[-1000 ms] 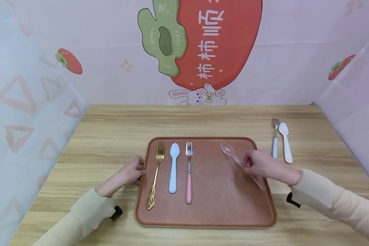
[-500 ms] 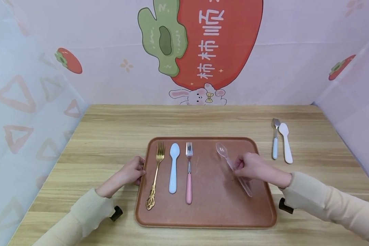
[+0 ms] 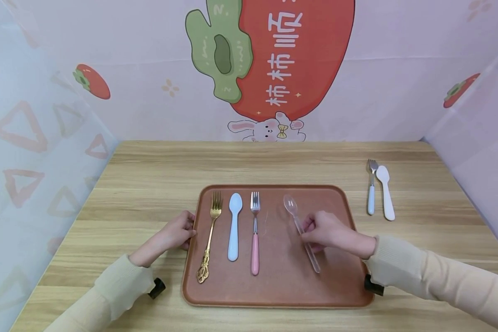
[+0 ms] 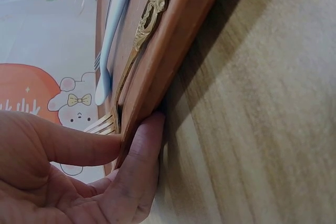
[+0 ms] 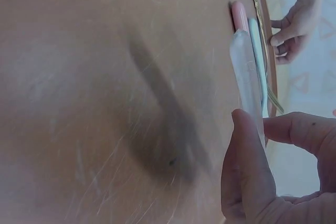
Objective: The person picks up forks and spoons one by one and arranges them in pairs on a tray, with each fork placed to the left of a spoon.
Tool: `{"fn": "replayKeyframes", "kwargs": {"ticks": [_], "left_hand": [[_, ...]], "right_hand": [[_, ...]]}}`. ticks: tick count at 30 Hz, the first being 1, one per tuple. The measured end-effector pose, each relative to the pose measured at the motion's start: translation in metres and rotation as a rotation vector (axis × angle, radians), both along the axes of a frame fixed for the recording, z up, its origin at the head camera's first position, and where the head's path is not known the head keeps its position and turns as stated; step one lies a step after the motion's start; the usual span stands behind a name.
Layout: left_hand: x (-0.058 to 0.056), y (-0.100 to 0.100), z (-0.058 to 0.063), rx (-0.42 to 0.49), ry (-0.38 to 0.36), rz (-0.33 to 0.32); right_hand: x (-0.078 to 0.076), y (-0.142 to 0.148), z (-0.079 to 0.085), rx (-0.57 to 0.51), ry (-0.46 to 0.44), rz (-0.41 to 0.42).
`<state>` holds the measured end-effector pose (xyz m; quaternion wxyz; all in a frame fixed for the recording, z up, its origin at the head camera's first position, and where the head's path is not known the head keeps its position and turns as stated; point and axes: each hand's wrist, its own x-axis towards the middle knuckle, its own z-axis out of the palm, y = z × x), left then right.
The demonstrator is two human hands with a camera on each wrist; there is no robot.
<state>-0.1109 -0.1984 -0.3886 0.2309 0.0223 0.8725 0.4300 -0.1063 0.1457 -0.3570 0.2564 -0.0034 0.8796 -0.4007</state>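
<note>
A clear plastic spoon (image 3: 309, 251) is pinched at its handle by my right hand (image 3: 329, 231), above the right half of the brown tray (image 3: 282, 293). In the right wrist view its handle (image 5: 245, 72) stands between thumb and fingers, with a shadow on the tray below. My left hand (image 3: 177, 232) grips the tray's left rim; the left wrist view shows the thumb (image 4: 86, 148) on top and fingers beneath. On the tray lie, side by side, a gold fork (image 3: 210, 240), a light blue spoon (image 3: 234, 230) and a fork with a pink handle (image 3: 255, 244).
Right of the tray, on the wooden table (image 3: 149, 170), lie a fork with a light blue handle (image 3: 371, 193) and a white spoon (image 3: 387, 196). A printed backdrop (image 3: 149, 69) stands along the table's back and sides.
My right hand has carried the clear spoon leftward over the tray, and the spoon has turned more upright in the head view. The left hand has stayed on the tray's rim.
</note>
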Motion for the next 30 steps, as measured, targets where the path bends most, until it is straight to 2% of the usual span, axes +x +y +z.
{"fn": "replayKeyframes", "kwargs": {"ticks": [16,25,30], "left_hand": [[-0.001,-0.001,0.0,0.003,-0.006,-0.006],[-0.001,0.0,0.001,0.004,0.003,-0.015],[-0.001,-0.001,-0.001,0.006,0.002,-0.014]], "right_hand": [[-0.002,-0.028,-0.008,-0.082,-0.068,-0.133],[-0.003,-0.043,-0.016,-0.096,-0.098,-0.168],[-0.005,-0.048,-0.021,-0.088,-0.1,-0.16]]}}
